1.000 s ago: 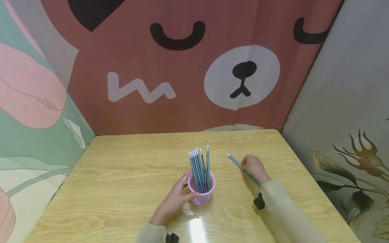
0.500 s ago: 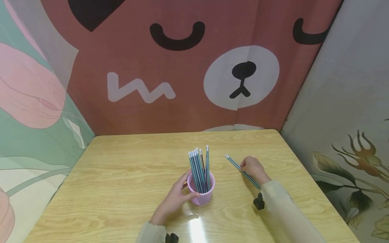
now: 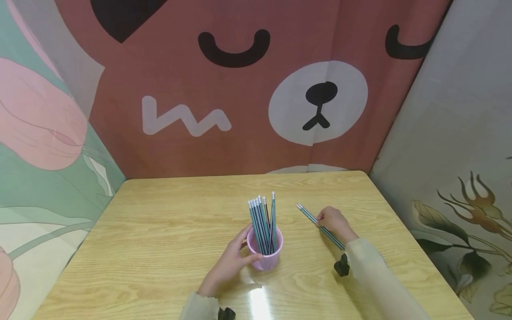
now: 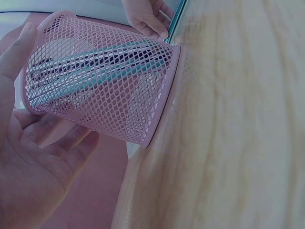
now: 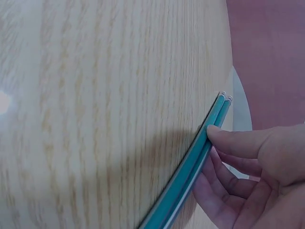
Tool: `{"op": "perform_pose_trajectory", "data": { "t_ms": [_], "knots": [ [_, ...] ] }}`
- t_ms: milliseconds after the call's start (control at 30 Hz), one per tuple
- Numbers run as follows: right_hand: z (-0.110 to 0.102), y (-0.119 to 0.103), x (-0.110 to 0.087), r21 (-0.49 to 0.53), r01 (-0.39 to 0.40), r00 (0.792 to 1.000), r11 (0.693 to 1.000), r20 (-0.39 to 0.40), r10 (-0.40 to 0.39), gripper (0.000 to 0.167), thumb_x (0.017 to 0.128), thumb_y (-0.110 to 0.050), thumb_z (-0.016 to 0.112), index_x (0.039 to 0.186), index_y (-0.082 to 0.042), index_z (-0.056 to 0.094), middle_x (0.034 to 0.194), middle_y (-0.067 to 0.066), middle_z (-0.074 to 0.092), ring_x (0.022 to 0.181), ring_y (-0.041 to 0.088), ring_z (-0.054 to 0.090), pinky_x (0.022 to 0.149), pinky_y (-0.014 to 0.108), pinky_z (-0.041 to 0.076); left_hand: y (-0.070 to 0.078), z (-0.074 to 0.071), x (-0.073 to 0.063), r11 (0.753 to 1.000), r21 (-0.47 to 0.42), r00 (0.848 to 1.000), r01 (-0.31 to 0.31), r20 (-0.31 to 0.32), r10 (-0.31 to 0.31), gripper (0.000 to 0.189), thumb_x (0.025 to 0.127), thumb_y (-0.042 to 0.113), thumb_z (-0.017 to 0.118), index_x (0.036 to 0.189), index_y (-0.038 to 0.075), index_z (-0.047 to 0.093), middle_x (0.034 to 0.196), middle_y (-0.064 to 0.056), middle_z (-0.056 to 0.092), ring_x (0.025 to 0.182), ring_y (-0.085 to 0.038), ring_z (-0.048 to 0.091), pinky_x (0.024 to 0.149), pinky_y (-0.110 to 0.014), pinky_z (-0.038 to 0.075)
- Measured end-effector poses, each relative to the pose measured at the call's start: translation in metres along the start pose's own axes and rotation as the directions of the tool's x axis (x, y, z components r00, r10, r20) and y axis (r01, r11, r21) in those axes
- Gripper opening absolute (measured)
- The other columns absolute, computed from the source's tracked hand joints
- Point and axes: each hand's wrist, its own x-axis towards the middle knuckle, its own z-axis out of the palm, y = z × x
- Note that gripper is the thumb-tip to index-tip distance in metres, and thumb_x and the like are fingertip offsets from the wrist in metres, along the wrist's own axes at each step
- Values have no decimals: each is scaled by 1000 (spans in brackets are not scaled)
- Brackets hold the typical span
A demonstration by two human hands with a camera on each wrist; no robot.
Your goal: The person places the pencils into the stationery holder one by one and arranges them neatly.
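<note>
A pink mesh pencil cup (image 3: 267,264) stands upright on the table, with several teal and dark-striped pencils (image 3: 259,222) leaning inside, white eraser ends up. My left hand (image 3: 232,263) holds the cup from its left side, thumb near the front of the rim and fingers round the back; the left wrist view shows the mesh wall (image 4: 109,81) beside that hand. To the right, two pencils (image 3: 307,213) lie side by side on the tabletop, slanting, eraser ends pointing away. My right hand (image 3: 336,222) pinches them near the middle, with the thumb (image 5: 233,143) on top in the right wrist view.
The light wooden table (image 3: 168,231) reaches back to a brown bear-print curtain (image 3: 180,151). Patterned hangings flank it on both sides. A dark wrist device (image 3: 342,266) sits at the right sleeve. Light glares off the table's front.
The left hand and the cup stay in place. The right hand and its pair of pencils have shifted only very slightly toward me; the pencils lie a little more evenly side by side.
</note>
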Motion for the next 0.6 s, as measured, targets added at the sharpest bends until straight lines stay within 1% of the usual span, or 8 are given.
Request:
{"op": "perform_pose_trajectory", "data": {
  "t_ms": [133, 233, 333, 467, 600],
  "knots": [
    [-3, 2, -1, 22, 15, 1000, 1000, -25, -14, 10, 86, -9, 69, 90, 0, 70, 92, 12, 70, 81, 21, 61, 70, 36, 55, 0, 0, 0, 1000, -5, 1000, -4, -5, 4, 87, 81, 31, 75, 153, 16, 27, 157, -12, 33, 140, -36, 38, 113, -56, 38],
    [-7, 0, -3, 56, 26, 998, 998, -52, -23, 11, 88, -9, 67, 91, 1, 69, 91, 13, 70, 79, 21, 61, 66, 33, 53, 0, 0, 0, 1000, -6, 1000, -6, -7, 6, 86, 82, 29, 75, 153, 17, 28, 156, -11, 34, 140, -36, 38, 113, -55, 37],
    [-12, -3, -5, 92, 33, 996, 995, -85, -25, 12, 90, -8, 65, 94, 2, 69, 92, 13, 70, 78, 21, 61, 65, 31, 53, -1, 0, 1, 1000, -9, 1000, -3, -8, 3, 85, 82, 27, 75, 152, 17, 28, 156, -10, 35, 141, -35, 38, 114, -55, 37],
    [-19, -9, -7, 110, 60, 989, 992, -144, -44, 13, 93, -7, 61, 98, 2, 69, 94, 15, 70, 81, 21, 62, 67, 32, 54, 0, 0, 1, 1000, -13, 1000, -1, -8, 1, 85, 82, 27, 75, 152, 18, 29, 156, -10, 35, 141, -35, 37, 114, -56, 37],
    [-25, -16, -12, 129, 100, 976, 986, -208, -72, 16, 94, -8, 59, 102, 4, 67, 95, 17, 69, 80, 21, 62, 65, 31, 54, 1, 0, 0, 1000, -10, 1000, -2, -6, 2, 86, 82, 28, 75, 153, 17, 28, 156, -11, 34, 141, -36, 37, 113, -56, 37]
  ]
}}
